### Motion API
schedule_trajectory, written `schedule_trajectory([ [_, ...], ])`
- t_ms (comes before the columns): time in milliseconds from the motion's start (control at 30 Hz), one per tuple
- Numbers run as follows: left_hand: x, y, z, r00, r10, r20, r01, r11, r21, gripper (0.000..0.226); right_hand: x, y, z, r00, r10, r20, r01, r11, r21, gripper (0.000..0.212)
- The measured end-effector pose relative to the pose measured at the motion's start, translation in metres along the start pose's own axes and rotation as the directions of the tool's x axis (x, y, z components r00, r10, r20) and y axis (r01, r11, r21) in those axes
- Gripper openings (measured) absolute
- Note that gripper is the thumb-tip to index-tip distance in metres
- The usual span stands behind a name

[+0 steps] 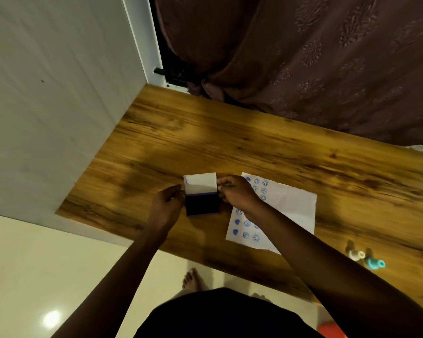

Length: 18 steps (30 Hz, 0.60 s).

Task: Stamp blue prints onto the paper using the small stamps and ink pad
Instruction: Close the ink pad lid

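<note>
The ink pad (202, 203) lies on the wooden table (230, 142), its white lid (200, 182) swung up and its dark blue pad showing. My left hand (167, 206) grips the pad's left side. My right hand (237, 193) pinches the lid's right edge. To the right lies the white paper (288, 211), with several blue round prints along its left part; my right wrist covers some. Two small stamps, one white (355, 253) and one teal (376, 263), stand near the table's front right edge, away from both hands.
A white wall (47, 106) borders the table on the left. A dark patterned curtain (303, 57) hangs behind it. A bare foot (193, 280) and pale floor tiles show below the front edge. Something orange (331, 330) sits at the bottom right.
</note>
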<state>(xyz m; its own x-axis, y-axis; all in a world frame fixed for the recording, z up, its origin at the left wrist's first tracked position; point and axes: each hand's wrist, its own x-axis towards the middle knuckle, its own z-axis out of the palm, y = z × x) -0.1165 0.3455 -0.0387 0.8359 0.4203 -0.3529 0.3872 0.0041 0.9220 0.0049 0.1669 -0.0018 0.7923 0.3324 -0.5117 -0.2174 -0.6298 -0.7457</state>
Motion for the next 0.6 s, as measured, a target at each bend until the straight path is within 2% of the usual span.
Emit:
schedule_trajectory([
  [100, -0.003, 0.001, 0.001, 1.000, -0.023, -0.009, 0.023, 1.000, -0.010, 0.049, -0.003, 0.004, -0.001, 1.000, 0.001, -0.013, 0.000, 0.999, 0.055, 0.023],
  [267, -0.010, 0.003, 0.003, 0.999, 0.045, -0.003, -0.045, 0.999, -0.021, 0.034, -0.007, 0.010, -0.002, 0.999, 0.038, -0.027, -0.032, 0.976, 0.217, 0.023],
  [333, -0.011, 0.002, 0.004, 0.998, 0.026, -0.059, -0.030, 0.997, -0.067, 0.028, -0.009, 0.011, -0.001, 0.998, 0.043, -0.042, -0.033, 0.977, 0.209, 0.030],
  [433, -0.012, 0.000, 0.007, 0.991, -0.036, -0.129, 0.022, 0.993, -0.112, 0.023, -0.012, 0.012, 0.001, 0.996, 0.024, -0.087, -0.016, 0.996, 0.089, 0.039],
  [500, -0.013, 0.000, 0.009, 0.986, -0.006, -0.166, 0.005, 1.000, -0.005, 0.020, -0.015, 0.014, 0.003, 0.994, 0.008, -0.112, -0.004, 0.999, 0.035, 0.031],
  [600, -0.016, 0.000, 0.008, 0.974, 0.159, -0.164, -0.115, 0.962, 0.250, 0.012, -0.018, 0.017, 0.006, 0.990, -0.009, -0.139, 0.012, 1.000, 0.025, 0.011],
])
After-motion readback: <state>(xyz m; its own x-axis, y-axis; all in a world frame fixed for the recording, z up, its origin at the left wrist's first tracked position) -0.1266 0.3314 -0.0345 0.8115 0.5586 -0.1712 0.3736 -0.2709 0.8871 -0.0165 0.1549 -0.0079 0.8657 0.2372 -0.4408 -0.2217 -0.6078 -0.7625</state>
